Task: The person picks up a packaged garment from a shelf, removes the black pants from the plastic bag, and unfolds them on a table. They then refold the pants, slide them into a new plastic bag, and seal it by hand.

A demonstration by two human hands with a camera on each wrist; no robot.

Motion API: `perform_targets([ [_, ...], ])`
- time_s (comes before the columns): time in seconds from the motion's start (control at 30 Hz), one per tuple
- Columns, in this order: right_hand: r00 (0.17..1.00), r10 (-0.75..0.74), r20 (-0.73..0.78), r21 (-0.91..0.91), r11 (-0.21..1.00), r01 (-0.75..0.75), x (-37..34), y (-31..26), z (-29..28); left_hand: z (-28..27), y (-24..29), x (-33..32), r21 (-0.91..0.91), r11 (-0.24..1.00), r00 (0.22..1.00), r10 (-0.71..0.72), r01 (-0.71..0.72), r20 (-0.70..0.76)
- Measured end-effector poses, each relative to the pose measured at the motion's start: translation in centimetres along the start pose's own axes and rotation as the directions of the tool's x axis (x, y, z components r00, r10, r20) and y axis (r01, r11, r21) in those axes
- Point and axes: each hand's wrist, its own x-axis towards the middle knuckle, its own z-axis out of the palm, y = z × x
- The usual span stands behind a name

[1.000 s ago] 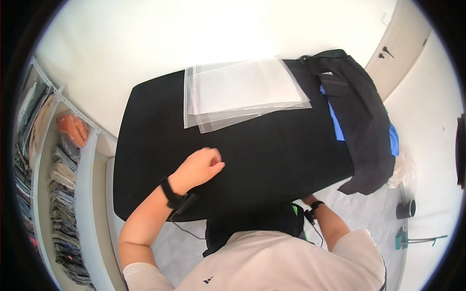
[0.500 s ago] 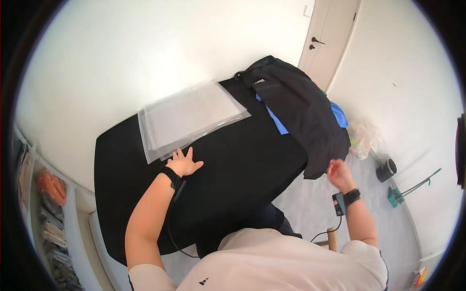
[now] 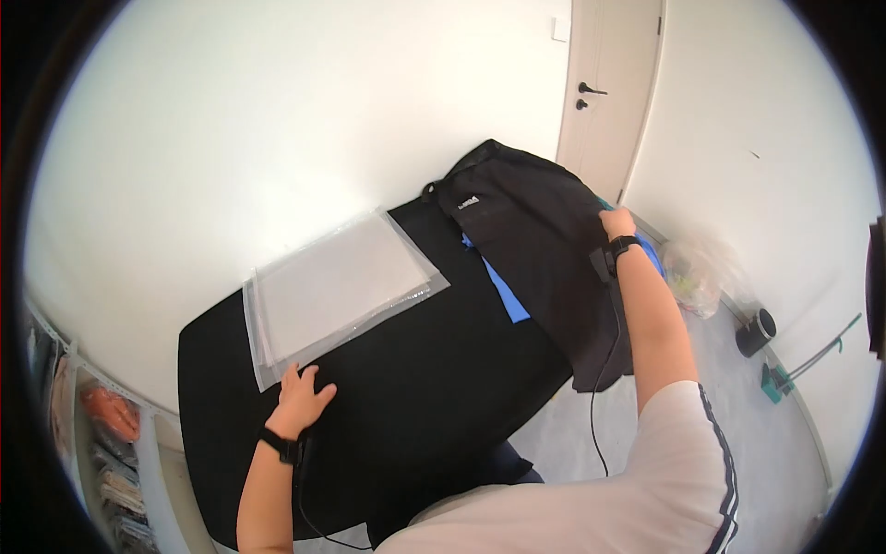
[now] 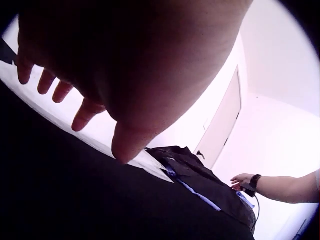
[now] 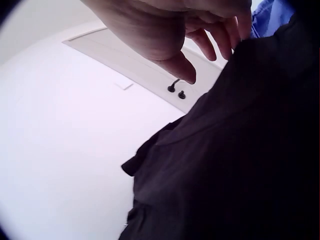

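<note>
A dark garment (image 3: 526, 240) with a small white label lies over the right end of the black table (image 3: 388, 406). Blue cloth (image 3: 506, 291) shows from under it. At the garment's far right edge is my right hand (image 3: 618, 223). In the right wrist view, the thumb (image 5: 180, 67) stands apart from the loosely bent fingers, whose tips are right at the dark fabric's edge. My left hand (image 3: 303, 402) has its fingers spread low over the table, beside the near corner of a stack of clear plastic bags (image 3: 341, 286).
Shelves with folded clothes (image 3: 120, 489) and an orange bundle (image 3: 111, 413) stand at the left. On the floor at right are a filled plastic bag (image 3: 692, 277), a dark bin (image 3: 757, 332) and a green dustpan (image 3: 777, 382). A door (image 3: 609, 83) stands behind the table.
My right hand has come up from beside my body to the far edge of the dark garment. The left hand has opened from a curl, and the head view has turned right.
</note>
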Motion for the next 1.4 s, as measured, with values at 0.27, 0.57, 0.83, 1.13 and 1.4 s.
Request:
perform_targets([
  [0.27,0.964,-0.133,-0.230,-0.452,0.892,0.016,-4.3,-5.6,2.4,-5.5,2.1,-5.6,-0.102,0.992,0.997,0.075,-0.075,-0.001],
  [0.57,0.883,-0.456,-0.114,0.063,0.883,0.464,-2.9,-7.6,3.7,-7.7,4.2,-7.7,-0.180,0.970,0.984,0.175,-0.166,0.033],
  [0.83,0.783,-0.533,-0.321,0.207,0.767,0.607,-9.3,-10.0,-3.8,-8.5,6.2,-10.2,-0.307,0.928,0.961,0.254,-0.211,0.107],
  [1.13,0.745,-0.626,-0.232,0.656,0.465,0.595,-19.8,-9.0,-18.7,-9.2,6.9,-12.1,-0.341,0.886,0.923,0.369,-0.314,0.109],
  [1.4,0.727,-0.640,0.249,0.794,0.565,0.226,-28.8,-1.2,-17.6,-9.1,14.6,-6.8,-0.354,0.716,0.728,0.674,-0.602,0.125],
])
